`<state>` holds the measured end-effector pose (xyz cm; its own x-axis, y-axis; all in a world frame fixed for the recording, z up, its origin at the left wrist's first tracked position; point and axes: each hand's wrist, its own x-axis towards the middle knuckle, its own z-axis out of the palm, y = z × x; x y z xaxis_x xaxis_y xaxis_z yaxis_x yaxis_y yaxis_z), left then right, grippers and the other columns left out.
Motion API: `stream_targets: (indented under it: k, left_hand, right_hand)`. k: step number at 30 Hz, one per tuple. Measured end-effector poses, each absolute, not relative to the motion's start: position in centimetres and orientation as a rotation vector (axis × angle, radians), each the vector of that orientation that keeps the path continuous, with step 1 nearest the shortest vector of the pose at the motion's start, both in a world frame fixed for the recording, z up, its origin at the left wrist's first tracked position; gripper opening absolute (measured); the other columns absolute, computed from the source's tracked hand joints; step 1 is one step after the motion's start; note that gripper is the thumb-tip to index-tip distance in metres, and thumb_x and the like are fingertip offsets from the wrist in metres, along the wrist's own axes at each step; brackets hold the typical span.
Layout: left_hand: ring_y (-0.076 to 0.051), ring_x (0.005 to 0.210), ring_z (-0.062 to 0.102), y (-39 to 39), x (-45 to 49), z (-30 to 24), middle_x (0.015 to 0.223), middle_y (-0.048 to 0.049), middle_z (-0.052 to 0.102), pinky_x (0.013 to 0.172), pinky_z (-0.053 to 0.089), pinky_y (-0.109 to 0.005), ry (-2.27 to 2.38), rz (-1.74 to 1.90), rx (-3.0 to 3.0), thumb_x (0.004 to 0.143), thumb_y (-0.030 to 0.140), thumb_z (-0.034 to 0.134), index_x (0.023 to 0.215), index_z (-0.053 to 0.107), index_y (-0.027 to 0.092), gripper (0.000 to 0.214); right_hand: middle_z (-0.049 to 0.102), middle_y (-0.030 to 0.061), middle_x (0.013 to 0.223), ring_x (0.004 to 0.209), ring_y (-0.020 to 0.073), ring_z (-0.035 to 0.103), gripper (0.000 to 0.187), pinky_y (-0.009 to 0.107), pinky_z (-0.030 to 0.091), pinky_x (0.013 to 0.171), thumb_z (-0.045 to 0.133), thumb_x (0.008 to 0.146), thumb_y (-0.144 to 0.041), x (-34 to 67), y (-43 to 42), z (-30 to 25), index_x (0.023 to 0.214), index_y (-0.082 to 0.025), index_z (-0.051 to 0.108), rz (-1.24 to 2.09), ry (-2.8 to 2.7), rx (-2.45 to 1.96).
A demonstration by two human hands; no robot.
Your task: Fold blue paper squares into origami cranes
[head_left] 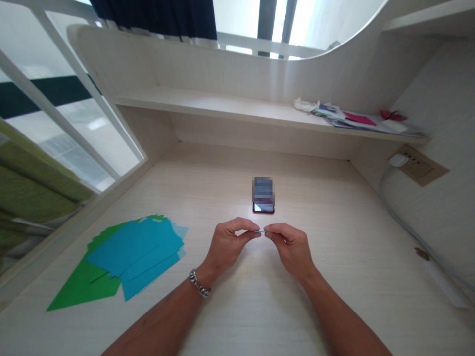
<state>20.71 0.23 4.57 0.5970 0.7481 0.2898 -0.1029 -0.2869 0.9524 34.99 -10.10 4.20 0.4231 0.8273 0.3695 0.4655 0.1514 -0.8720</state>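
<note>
Between my fingertips is a small, thin strip of blue paper [261, 231], seen edge-on and mostly hidden by the fingers. My left hand [233, 240] pinches its left end between thumb and index finger. On the other end, my right hand [291, 242] grips it the same way, the two hands a small gap apart. A phone [263, 195] lies on the desk just beyond the fingertips, its screen partly blurred. To the left, a loose stack of blue paper sheets [148, 247] rests over green paper sheets [81, 284].
The pale wooden desk [237, 316] meets a raised shelf [237, 111] at the back, with papers [345, 117] piled on its right. A white plug [399, 159] sits in a wall socket [423, 165], its cable running down the right side. White window bars [63, 99] stand at left.
</note>
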Motion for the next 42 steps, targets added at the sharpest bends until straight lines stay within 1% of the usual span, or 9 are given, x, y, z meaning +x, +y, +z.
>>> stream_targets:
  k: [3,6,8,12,18,24,34,39,42]
  left_hand:
    - [-0.02,0.078,0.066,0.3,20.8,4.6,0.082,-0.0052,0.073,0.077,0.052,-0.031,0.61,0.844,1.646,0.07,0.027,0.075,0.077,0.073,0.018,0.011]
    - [-0.02,0.075,0.067,0.5,21.0,4.6,0.079,-0.0059,0.074,0.07,0.053,-0.029,0.667,0.674,1.562,0.069,0.028,0.075,0.08,0.073,0.016,0.016]
    - [-0.02,0.074,0.067,0.6,21.2,4.5,0.08,-0.0071,0.074,0.068,0.052,-0.028,0.675,0.574,1.504,0.069,0.028,0.075,0.082,0.073,0.014,0.019]
    - [-0.018,0.075,0.067,1.0,21.3,3.9,0.087,-0.009,0.074,0.067,0.051,-0.027,0.683,0.507,1.414,0.072,0.029,0.072,0.092,0.072,0.013,0.025]
    - [-0.016,0.067,0.065,1.2,21.3,3.4,0.079,-0.0086,0.074,0.058,0.049,-0.024,0.713,0.464,1.419,0.071,0.029,0.072,0.097,0.07,0.011,0.031]
    - [-0.017,0.074,0.067,1.0,21.4,3.5,0.085,-0.0098,0.074,0.064,0.051,-0.025,0.72,0.462,1.423,0.072,0.027,0.072,0.099,0.07,0.012,0.031]
    - [-0.019,0.076,0.066,1.1,21.5,3.1,0.088,-0.0097,0.074,0.066,0.05,-0.027,0.702,0.475,1.462,0.072,0.029,0.071,0.092,0.071,0.013,0.026]
    - [-0.016,0.068,0.062,0.7,21.5,3.5,0.075,-0.0068,0.071,0.062,0.047,-0.026,0.652,0.506,1.566,0.076,0.032,0.066,0.078,0.07,0.012,0.021]
    - [-0.015,0.065,0.059,0.5,21.6,3.6,0.071,-0.0049,0.068,0.06,0.046,-0.024,0.629,0.535,1.601,0.078,0.031,0.064,0.077,0.069,0.013,0.019]
  right_hand:
    - [0.071,0.0037,0.084,0.079,0.0207,0.064,0.011,0.032,0.05,0.072,0.062,0.081,-0.025,35.0,-10.1,4.2,0.085,-0.024,0.072,0.42,-1.203,-1.523]
    - [0.071,0.0044,0.081,0.074,0.0198,0.064,0.012,0.03,0.05,0.067,0.062,0.081,-0.029,35.0,-9.9,3.9,0.085,-0.022,0.071,0.567,-1.154,-1.554]
    - [0.069,0.0046,0.077,0.068,0.0186,0.063,0.016,0.03,0.051,0.063,0.063,0.08,-0.033,35.0,-9.7,3.6,0.085,-0.019,0.07,0.709,-1.076,-1.537]
    - [0.066,0.0037,0.067,0.057,0.0154,0.06,0.025,0.027,0.052,0.053,0.066,0.077,-0.04,35.2,-9.3,3.1,0.081,-0.015,0.068,0.91,-0.886,-1.475]
    - [0.066,0.0035,0.065,0.053,0.0136,0.061,0.03,0.025,0.052,0.05,0.071,0.071,-0.041,35.2,-9.1,2.9,0.08,-0.013,0.067,0.978,-0.772,-1.46]
    - [0.068,0.0044,0.068,0.057,0.0149,0.063,0.029,0.027,0.055,0.053,0.075,0.066,-0.038,35.3,-9.0,2.5,0.079,-0.013,0.068,1.006,-0.727,-1.454]
    - [0.068,0.0042,0.066,0.055,0.0147,0.062,0.027,0.027,0.054,0.053,0.076,0.065,-0.036,35.2,-9.2,2.8,0.077,-0.013,0.069,1.004,-0.716,-1.456]
    - [0.066,0.0031,0.063,0.055,0.0141,0.061,0.023,0.026,0.052,0.052,0.073,0.067,-0.035,35.0,-9.2,3.2,0.074,-0.013,0.069,1.013,-0.797,-1.466]
    - [0.064,0.002,0.063,0.054,0.0132,0.059,0.02,0.025,0.051,0.051,0.072,0.068,-0.033,34.8,-9.2,3.3,0.072,-0.014,0.069,1.024,-0.799,-1.457]
